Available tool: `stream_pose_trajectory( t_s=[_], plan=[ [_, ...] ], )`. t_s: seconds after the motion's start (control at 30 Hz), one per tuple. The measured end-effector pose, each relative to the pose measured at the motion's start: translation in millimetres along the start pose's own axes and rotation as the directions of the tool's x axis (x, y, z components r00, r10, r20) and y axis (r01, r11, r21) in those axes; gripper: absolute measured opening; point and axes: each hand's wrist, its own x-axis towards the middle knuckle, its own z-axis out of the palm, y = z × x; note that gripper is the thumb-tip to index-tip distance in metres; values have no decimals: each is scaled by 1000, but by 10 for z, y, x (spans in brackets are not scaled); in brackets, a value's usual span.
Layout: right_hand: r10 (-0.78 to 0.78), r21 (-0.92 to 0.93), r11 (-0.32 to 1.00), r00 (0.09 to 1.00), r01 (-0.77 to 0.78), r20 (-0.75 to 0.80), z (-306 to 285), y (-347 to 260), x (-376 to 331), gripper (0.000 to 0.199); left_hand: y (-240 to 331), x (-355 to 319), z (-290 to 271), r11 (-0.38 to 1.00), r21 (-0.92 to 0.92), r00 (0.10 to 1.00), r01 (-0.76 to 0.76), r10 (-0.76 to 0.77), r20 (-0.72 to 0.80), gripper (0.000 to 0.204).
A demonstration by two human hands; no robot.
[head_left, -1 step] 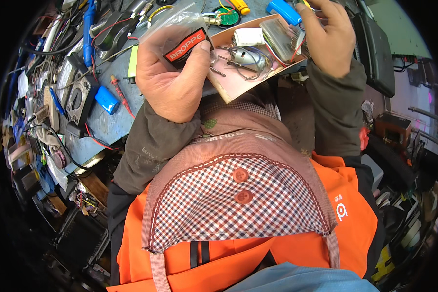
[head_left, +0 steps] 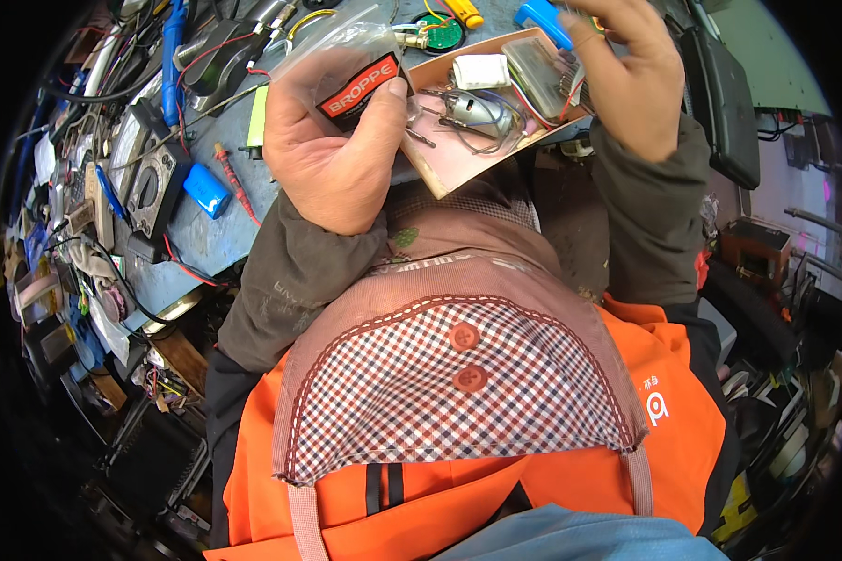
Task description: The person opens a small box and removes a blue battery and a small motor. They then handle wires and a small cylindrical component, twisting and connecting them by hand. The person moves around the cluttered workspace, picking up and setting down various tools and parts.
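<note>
My left hand [head_left: 332,164] is closed on a clear zip bag [head_left: 297,70] with a red and black label, the thumb pressed over its front. Right beside the thumb lies a shallow pinkish cardboard tray [head_left: 449,173]. Inside it are a small silver electric motor [head_left: 472,112] with wires, a white block [head_left: 480,71] and a clear plastic case [head_left: 533,73]. Beyond the tray's right end, my right hand [head_left: 636,79] is raised with its fingers apart and somewhat blurred; nothing shows in them. A blue cylinder [head_left: 544,21] is nearest to its fingertips.
Tools and cables crowd the blue bench top [head_left: 220,252] on the left, with a blue battery-like block [head_left: 207,191] and a red test probe [head_left: 237,184]. A round green circuit board [head_left: 442,34] and a yellow tool [head_left: 463,11] lie behind the tray. A black case [head_left: 720,103] stands right.
My right hand has shifted slightly up and left, its fingers lifting off the area by the blue cylinder. My left hand and the bag stay nearly in place.
</note>
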Motion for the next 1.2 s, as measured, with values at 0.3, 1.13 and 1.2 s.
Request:
stream_pose_trajectory(
  t_s=[0.3, 1.13, 1.2],
  plan=[
    [-552, 259, 812, 547, 522, 629, 155, -479, -30, 12, 10, 17, 11, 998, -51, 1000, 26, -27, -16, 36],
    [-198, 30, 896, 338, 443, 920, 294, -655, 151, 17, -52, -10, 22, 994, -79, 996, 72, -75, -41, 36],
    [-173, -16, 865, 328, 501, 929, 291, -710, 167, 16, -50, -6, 26, 996, -73, 997, 55, -59, -44, 37]
  ],
)
